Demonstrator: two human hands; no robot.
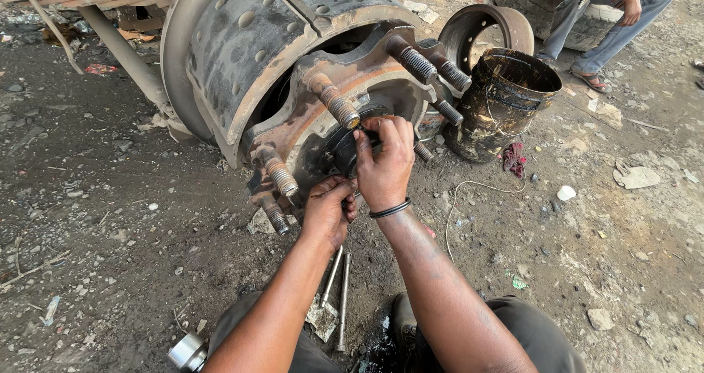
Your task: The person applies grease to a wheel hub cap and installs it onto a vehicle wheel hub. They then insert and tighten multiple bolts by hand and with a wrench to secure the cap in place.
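**Both my hands at the centre of a truck wheel hub**

My right hand is curled against the dark round cap at the middle of the rusty wheel hub, fingertips pinching its edge. My left hand sits just below, fingers closed on the cap's lower rim. Threaded studs stick out around my hands. Two metal rods lie on the dirt ground under my left wrist. A grimy black bucket stands beyond my right hand.
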